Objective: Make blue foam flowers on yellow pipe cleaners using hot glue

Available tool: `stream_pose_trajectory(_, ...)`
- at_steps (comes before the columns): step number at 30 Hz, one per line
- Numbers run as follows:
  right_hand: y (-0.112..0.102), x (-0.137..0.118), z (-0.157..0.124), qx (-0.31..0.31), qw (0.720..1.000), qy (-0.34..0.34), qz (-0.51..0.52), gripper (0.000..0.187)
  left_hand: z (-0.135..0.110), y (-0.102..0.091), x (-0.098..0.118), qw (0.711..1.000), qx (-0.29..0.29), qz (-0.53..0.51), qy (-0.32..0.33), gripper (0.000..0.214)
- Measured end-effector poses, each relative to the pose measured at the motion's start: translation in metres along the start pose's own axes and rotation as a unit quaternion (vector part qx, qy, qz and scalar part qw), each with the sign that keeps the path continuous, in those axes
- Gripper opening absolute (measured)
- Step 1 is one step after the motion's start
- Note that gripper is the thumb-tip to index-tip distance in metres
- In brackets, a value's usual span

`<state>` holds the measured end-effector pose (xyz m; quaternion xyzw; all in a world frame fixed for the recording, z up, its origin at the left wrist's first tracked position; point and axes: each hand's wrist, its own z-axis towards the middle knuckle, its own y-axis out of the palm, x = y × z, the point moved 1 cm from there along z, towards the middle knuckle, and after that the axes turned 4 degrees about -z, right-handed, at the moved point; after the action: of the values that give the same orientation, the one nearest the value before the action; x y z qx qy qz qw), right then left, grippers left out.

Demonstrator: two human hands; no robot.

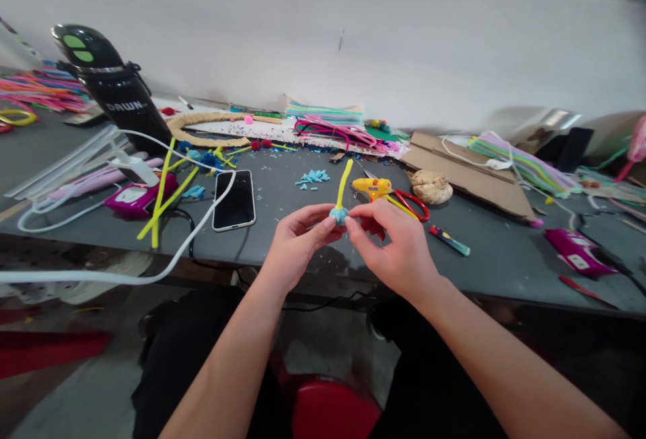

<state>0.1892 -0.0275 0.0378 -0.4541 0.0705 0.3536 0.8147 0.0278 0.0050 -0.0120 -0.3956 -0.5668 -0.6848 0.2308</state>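
Between both hands is a small light-blue fuzzy flower head (338, 215) with a yellow pipe-cleaner stem (344, 183) pointing up and away from me. My left hand (301, 240) pinches the blue part from the left with thumb and fingers. From the right, the thumb and fingertips of my right hand (396, 240) close on its other side. Short light-blue pieces (313, 178) lie in a loose pile just beyond my hands. A yellow hot glue gun (372, 188) and red-handled scissors (411, 203) lie behind my right hand, partly hidden by it.
A phone (235, 200) lies left of my hands, with crossed yellow pipe cleaners (166, 200) and a white cable (202, 223) beside it. A black bottle (114, 89) stands at the back left. At right are a lighter (449, 240), cardboard (469, 170) and a purple power strip (578, 250).
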Motion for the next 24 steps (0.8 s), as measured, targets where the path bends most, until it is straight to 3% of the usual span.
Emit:
stream_pose_trajectory(7, 0.0045, 0.0019, -0.002, 0.016, 0.998, -0.059, -0.014, 0.015, -0.0007, -0.0005, 0.0006, 0.999, -0.007, -0.032, -0.014, 0.02)
stream_pose_trajectory(24, 0.0049, 0.0004, -0.0023, 0.031, 0.994, -0.094, -0.041, 0.013, -0.0012, 0.0012, 0.0015, 1.0, 0.022, -0.011, -0.004, 0.02)
